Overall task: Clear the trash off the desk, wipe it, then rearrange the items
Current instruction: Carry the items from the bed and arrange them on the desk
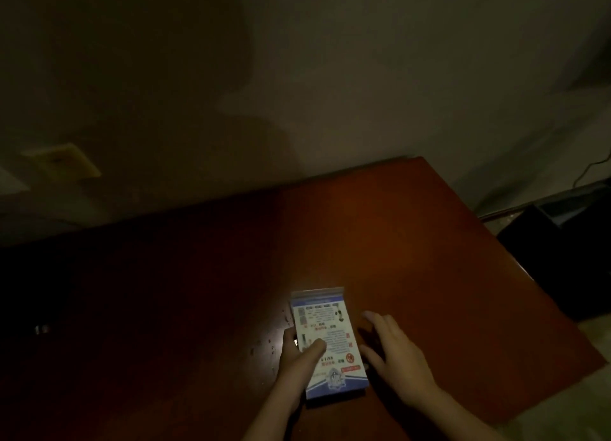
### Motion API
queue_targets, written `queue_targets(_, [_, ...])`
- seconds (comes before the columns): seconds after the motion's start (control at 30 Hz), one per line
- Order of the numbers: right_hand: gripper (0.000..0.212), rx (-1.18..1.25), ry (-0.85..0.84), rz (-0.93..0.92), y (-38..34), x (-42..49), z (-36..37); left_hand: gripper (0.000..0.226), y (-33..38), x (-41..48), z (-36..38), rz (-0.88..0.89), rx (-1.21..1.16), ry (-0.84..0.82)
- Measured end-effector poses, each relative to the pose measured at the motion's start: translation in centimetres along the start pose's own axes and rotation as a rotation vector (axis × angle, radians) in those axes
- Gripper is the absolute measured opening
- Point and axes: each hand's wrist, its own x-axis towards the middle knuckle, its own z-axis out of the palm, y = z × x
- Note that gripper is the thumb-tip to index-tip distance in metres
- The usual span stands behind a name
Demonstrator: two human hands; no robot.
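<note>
A white and blue printed packet [327,338] lies flat on the reddish-brown wooden desk [413,242], near its front edge. My left hand [299,358] holds the packet's left side, thumb on top of it and fingers underneath. My right hand [393,351] hovers just right of the packet with its fingers spread and straight, holding nothing. Small dark specks [267,344] dot the desk surface left of the packet.
The room is dim. A wall runs behind the desk, with a pale wall plate [62,163] at the left. A dark box [562,258] stands on the floor beyond the desk's right edge, and a cable [591,169] hangs above it. A small shiny object [41,329] glints at far left.
</note>
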Motion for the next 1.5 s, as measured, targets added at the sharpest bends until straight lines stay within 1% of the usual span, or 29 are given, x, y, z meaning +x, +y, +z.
queue_targets(0.13, [0.047, -0.100, -0.071, -0.190, 1.7, 1.4, -0.1, 0.044, -0.1, 0.9, 0.3, -0.056, 0.064, -0.024])
queue_targets(0.17, [0.047, -0.107, -0.093, -0.240, 2.1, 1.6, 0.1, 0.041, 0.1, 0.9, 0.3, -0.067, 0.101, -0.044])
queue_targets(0.23, [0.047, -0.126, -0.119, -0.315, 2.3, 2.0, 0.2, 0.027, 0.5, 0.9, 0.2, -0.066, 0.185, -0.036])
queue_targets(0.27, [0.048, -0.133, -0.113, -0.344, 2.3, 2.2, 0.4, 0.019, 0.9, 0.8, 0.1, -0.039, 0.266, 0.003])
queue_targets(0.3, [0.050, -0.146, -0.109, -0.367, 2.2, 2.5, 0.4, 0.018, 1.3, 0.9, -0.2, 0.012, 0.401, 0.047])
queue_targets(0.37, [0.054, -0.209, -0.120, -0.427, 2.4, 3.0, 0.6, 0.031, 2.2, 1.0, -0.6, 0.118, 0.708, 0.137])
queue_targets(0.4, [0.056, -0.232, -0.095, -0.467, 2.4, 3.2, 0.7, 0.037, 2.6, 0.9, -0.8, 0.157, 0.827, 0.165])
queue_targets(0.47, [0.060, -0.194, -0.024, -0.518, 2.6, 3.3, 0.8, 0.038, 3.3, 0.8, -1.1, 0.183, 0.960, 0.181])
queue_targets(0.53, [0.053, 0.022, -0.012, -0.409, 2.2, 3.5, 0.6, 0.036, 3.7, 1.0, -1.5, 0.215, 1.036, 0.246])
queue_targets(0.6, [0.046, 0.215, -0.004, -0.289, 1.8, 4.3, 0.7, 0.034, 3.6, 1.6, -2.5, 0.243, 1.051, 0.366])
queue_targets(0.63, [0.041, 0.325, 0.025, -0.228, 1.4, 4.9, 0.7, 0.031, 3.6, 2.0, -3.1, 0.264, 1.061, 0.417])
queue_targets(0.67, [0.037, 0.459, 0.064, -0.184, 1.0, 5.5, 0.6, 0.033, 3.6, 2.5, -3.7, 0.288, 1.100, 0.450])
queue_targets(0.7, [0.036, 0.552, 0.107, -0.152, 0.4, 6.2, 0.2, 0.040, 3.6, 3.0, -4.3, 0.316, 1.177, 0.466])
queue_targets(0.77, [0.039, 0.660, 0.138, -0.068, -0.1, 7.6, -0.5, 0.056, 4.1, 4.4, -5.0, 0.306, 1.350, 0.434])
queue_targets(0.83, [0.037, 0.705, 0.137, -0.002, -0.2, 9.3, -1.2, 0.065, 5.1, 6.1, -4.9, 0.244, 1.453, 0.341])
queue_targets(0.93, [0.032, 0.671, 0.139, -0.016, 0.0, 12.0, -1.8, 0.076, 7.2, 9.0, -3.5, 0.125, 1.441, 0.216])
queue_targets(1.03, [0.027, 0.636, 0.159, -0.016, 0.1, 14.1, -1.7, 0.089, 9.1, 10.9, -2.4, 0.059, 1.388, 0.167])
queue_targets(1.17, [0.025, 0.608, 0.223, -0.062, -0.4, 17.7, -2.0, 0.102, 10.4, 12.2, -2.3, 0.018, 1.343, 0.139])
queue_targets(1.33, [0.022, 0.513, 0.299, -0.109, -1.5, 23.5, -3.4, 0.117, 11.7, 13.3, -2.0, -0.033, 1.330, 0.113])
queue_targets(1.5, [0.018, 0.471, 0.350, -0.085, -2.5, 28.9, -4.6, 0.119, 11.8, 14.2, -2.0, -0.017, 1.314, 0.117])
